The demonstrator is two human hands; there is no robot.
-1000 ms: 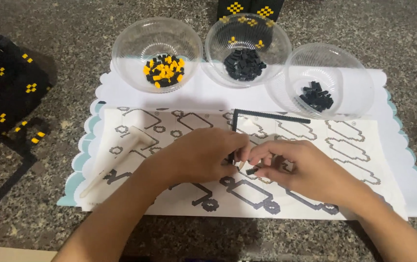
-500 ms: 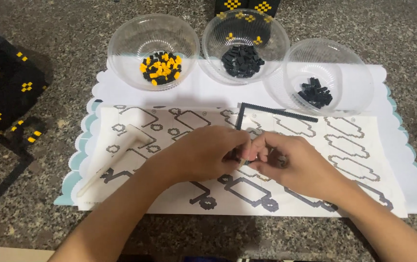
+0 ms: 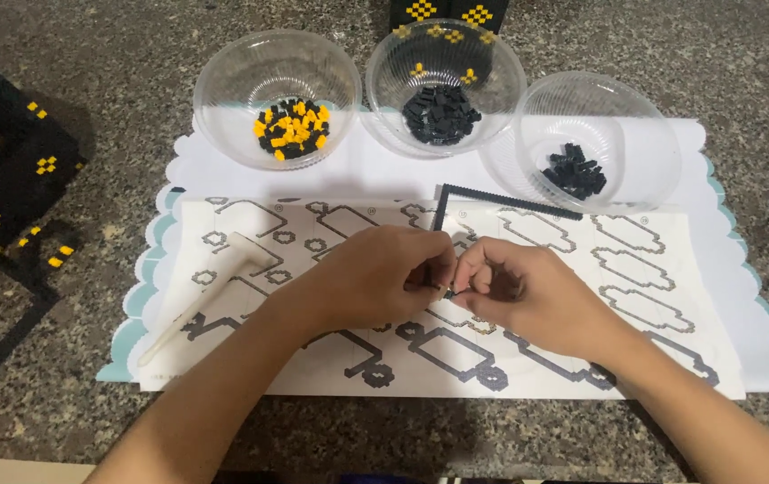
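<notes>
My left hand [image 3: 375, 278] and my right hand [image 3: 528, 291] meet over the middle of a white printed sheet [image 3: 653, 314]. Their fingertips pinch a small black piece [image 3: 445, 289] between them; most of it is hidden by the fingers. A thin black L-shaped strip of joined pieces [image 3: 501, 202] lies on the sheet just beyond the hands. Three clear bowls stand at the far side: one with yellow and black pieces [image 3: 290, 130], one with black pieces [image 3: 441, 115], one with a few black pieces [image 3: 574, 170].
A white plastic hammer [image 3: 201, 291] lies on the sheet to the left. The sheet rests on a scalloped white mat [image 3: 743, 296] on a speckled stone top. Black panels with yellow patterns lie at the far left [image 3: 8, 179] and behind the bowls [image 3: 447, 13].
Both hands have stayed over the sheet's middle, fingers working closely together. The view has shifted slightly; nothing else has moved.
</notes>
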